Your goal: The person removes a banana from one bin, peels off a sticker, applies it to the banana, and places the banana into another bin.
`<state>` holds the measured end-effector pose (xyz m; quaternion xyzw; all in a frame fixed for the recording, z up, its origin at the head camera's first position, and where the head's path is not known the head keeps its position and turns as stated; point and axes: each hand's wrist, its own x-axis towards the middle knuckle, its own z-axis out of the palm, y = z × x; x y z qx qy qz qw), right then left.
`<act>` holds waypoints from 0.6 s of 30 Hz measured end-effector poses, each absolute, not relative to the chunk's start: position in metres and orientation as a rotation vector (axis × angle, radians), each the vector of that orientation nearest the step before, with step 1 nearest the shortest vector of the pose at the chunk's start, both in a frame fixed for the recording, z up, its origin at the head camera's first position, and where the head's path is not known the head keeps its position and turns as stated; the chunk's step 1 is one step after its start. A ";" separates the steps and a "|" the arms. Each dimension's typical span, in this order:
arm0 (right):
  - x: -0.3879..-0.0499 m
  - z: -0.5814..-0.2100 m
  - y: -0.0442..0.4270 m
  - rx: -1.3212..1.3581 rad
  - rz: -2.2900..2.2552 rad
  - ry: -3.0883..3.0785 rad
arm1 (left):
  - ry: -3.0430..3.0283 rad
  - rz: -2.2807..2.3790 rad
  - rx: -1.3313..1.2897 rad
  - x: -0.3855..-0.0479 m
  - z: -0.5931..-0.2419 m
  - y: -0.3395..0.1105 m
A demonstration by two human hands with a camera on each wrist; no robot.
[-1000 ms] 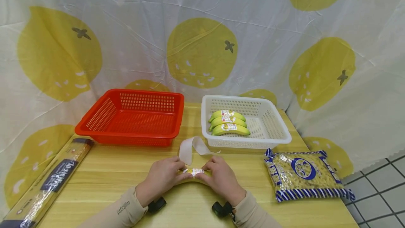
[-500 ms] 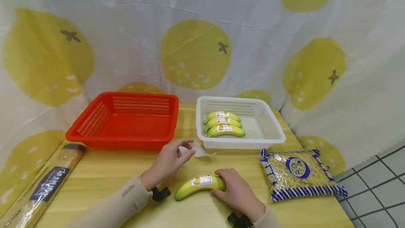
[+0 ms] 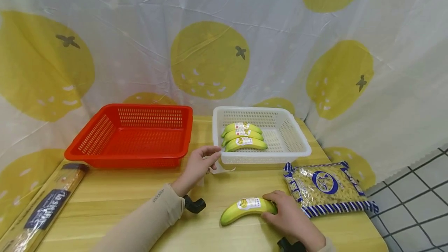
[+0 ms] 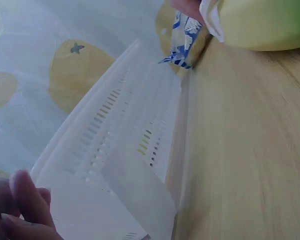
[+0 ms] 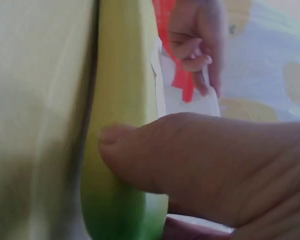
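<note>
My right hand [image 3: 288, 213] holds the right end of a yellow-green banana [image 3: 241, 210] just above or on the table. A white label [image 3: 249, 203] sits on the banana's side. In the right wrist view my thumb [image 5: 140, 150] presses along the banana [image 5: 125, 75]. Reaching forward, my left hand [image 3: 201, 162] pinches the near left corner of the white basket [image 3: 266, 158]. Three labelled bananas [image 3: 243, 137] lie side by side inside that basket. A white paper strip [image 3: 224, 169] lies in front of it, partly hidden behind my left hand.
A red basket [image 3: 140, 162] stands at the back left. A long pack of pasta [image 3: 45, 209] lies along the left table edge. To the right rests a bag of pasta [image 3: 325, 188] with blue-striped ends. A lemon-print curtain [image 3: 273, 49] hangs behind.
My hands have come apart. The left let go of the banana and went forward to the white basket's corner. The right has moved the banana to the right.
</note>
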<state>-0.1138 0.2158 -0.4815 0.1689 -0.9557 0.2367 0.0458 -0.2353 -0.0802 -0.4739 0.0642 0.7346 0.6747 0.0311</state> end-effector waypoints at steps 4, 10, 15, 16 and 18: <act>-0.120 -0.467 0.223 0.523 0.820 -2.884 | 2.223 2.131 0.132 -0.237 -0.476 -0.078; -0.146 -0.428 0.235 0.489 0.984 -2.799 | 2.188 2.160 0.112 -0.237 -0.477 -0.078; -0.190 -0.385 0.241 0.445 0.949 -2.811 | 2.184 2.176 0.110 -0.238 -0.477 -0.077; -0.202 -0.377 0.242 0.456 0.933 -2.836 | 2.191 2.171 0.099 -0.238 -0.477 -0.076; -0.226 -0.364 0.243 0.464 0.876 -2.905 | 2.202 2.158 0.081 -0.239 -0.478 -0.076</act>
